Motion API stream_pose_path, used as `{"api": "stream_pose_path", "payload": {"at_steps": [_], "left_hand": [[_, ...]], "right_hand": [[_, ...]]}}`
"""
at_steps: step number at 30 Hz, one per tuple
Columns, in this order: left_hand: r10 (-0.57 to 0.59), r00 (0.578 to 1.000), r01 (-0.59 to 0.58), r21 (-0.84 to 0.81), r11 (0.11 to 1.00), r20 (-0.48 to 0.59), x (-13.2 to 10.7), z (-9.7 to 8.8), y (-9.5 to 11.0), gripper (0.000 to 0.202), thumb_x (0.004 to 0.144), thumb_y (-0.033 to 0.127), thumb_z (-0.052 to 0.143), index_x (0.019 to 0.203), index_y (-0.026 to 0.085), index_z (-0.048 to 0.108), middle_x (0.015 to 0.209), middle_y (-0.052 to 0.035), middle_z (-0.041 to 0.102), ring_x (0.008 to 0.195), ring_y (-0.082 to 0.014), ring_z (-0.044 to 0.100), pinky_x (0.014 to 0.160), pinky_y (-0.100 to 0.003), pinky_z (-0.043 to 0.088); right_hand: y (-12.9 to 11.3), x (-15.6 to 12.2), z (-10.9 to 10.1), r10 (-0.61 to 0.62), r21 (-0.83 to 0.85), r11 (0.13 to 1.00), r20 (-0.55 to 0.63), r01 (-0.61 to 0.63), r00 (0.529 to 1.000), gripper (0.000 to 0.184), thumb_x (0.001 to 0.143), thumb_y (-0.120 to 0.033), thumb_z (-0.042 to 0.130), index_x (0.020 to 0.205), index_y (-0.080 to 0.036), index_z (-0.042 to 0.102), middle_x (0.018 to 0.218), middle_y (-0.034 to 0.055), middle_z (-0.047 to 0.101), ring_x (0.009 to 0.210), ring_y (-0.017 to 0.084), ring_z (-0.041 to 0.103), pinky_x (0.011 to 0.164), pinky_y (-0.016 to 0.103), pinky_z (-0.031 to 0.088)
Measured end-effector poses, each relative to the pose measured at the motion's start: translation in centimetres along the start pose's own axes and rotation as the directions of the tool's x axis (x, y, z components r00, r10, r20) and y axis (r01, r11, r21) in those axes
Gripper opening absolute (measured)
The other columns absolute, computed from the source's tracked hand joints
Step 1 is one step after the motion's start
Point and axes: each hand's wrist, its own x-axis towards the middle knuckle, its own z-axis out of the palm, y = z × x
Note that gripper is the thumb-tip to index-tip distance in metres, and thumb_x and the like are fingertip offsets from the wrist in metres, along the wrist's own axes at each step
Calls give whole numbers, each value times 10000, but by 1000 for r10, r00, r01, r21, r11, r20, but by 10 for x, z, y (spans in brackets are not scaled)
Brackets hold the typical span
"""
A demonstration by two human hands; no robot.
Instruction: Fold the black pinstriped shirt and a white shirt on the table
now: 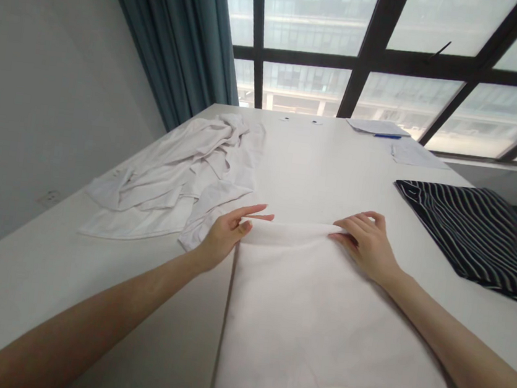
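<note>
A white folded garment (314, 312) lies in front of me on the table, its far edge straight and running from one of my hands to the other. At its far left corner, my left hand (228, 235) pinches the cloth between thumb and fingers, with two fingertips stretched out past the edge. My right hand (367, 242) grips the far right corner, thumb below and fingers curled over the top. Near the bottom of the view a small notch shows in the garment's near edge. What kind of garment it is, I cannot tell.
Crumpled white clothing (187, 167) is heaped on the left of the white table (307, 175). A black striped garment (472, 237) lies flat at the right. Papers (378, 127) and a blue pen (387, 136) are at the far end, before the windows and a blue curtain (178, 35).
</note>
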Motion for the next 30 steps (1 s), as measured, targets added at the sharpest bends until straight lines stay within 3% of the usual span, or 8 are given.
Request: {"api": "stream_pose_path", "payload": {"at_steps": [4, 8, 12, 16, 20, 23, 27, 30], "left_hand": [[-49, 999, 50, 69, 996, -15, 1, 1, 0, 569, 781, 464, 754, 1227, 129, 641, 1248, -178, 652, 1123, -272, 644, 993, -380, 491], [-41, 997, 52, 182, 982, -60, 1, 1, -3, 509, 796, 504, 719, 1138, 128, 701, 1142, -132, 714, 1039, -264, 675, 933, -351, 513], [16, 996, 8, 263, 965, -91, -3, 2, -3, 476, 831, 522, 664, 1090, 128, 724, 1070, -104, 740, 1019, -272, 674, 903, -343, 510], [67, 997, -52, 267, 962, -46, -6, 4, -2, 505, 906, 544, 538, 1120, 120, 708, 1108, -110, 725, 1063, -275, 651, 916, -340, 488], [153, 987, -115, 419, 901, -59, -8, 6, 2, 457, 938, 508, 483, 1060, 137, 721, 1054, -88, 732, 1011, -243, 650, 896, -308, 471], [209, 974, -123, 578, 807, -84, -9, 7, 5, 459, 948, 514, 441, 968, 146, 715, 905, -56, 721, 880, -214, 636, 778, -275, 469], [222, 965, -71, 672, 737, -142, -6, 5, 3, 476, 948, 547, 405, 816, 156, 641, 716, -7, 606, 701, -166, 542, 628, -245, 408], [215, 965, -67, 650, 757, -151, -4, 2, 0, 440, 940, 552, 421, 775, 170, 563, 702, 9, 550, 681, -151, 510, 608, -234, 391]], "right_hand": [[3, -1, -3, -13, -21, 1000, -42, 12, 999, 214, 962, -408, 503, 940, -225, 610, 838, 45, 718, 809, 209, 629, 894, 410, 323], [6, 1, -5, -13, -34, 999, -44, 11, 999, 231, 955, -411, 515, 935, -208, 621, 822, 50, 717, 798, 209, 631, 893, 414, 328], [9, 8, -10, 32, 18, 999, 159, -35, 987, 218, 964, -379, 493, 976, -205, 624, 903, 66, 726, 853, 226, 658, 899, 437, 346], [-6, 16, -18, 42, 36, 998, 322, -56, 946, 200, 972, -305, 459, 1077, -216, 604, 1047, 78, 716, 986, 247, 647, 969, 477, 323], [-35, 27, -15, -22, 86, 996, 340, -8, 940, 233, 967, -330, 492, 1144, -200, 572, 1070, 82, 706, 1013, 241, 634, 1012, 461, 313], [-48, 39, -8, -69, 104, 994, 355, 34, 932, 242, 965, -380, 505, 1086, -188, 587, 981, 74, 711, 952, 238, 644, 983, 437, 340], [-47, 54, 3, -83, 128, 991, 384, 36, 920, 261, 974, -423, 475, 973, -193, 598, 847, 61, 702, 812, 217, 653, 834, 364, 407], [-40, 56, 10, -94, 165, 985, 299, 45, 950, 291, 978, -447, 456, 919, -202, 603, 790, 48, 696, 751, 200, 650, 796, 338, 416]]}}
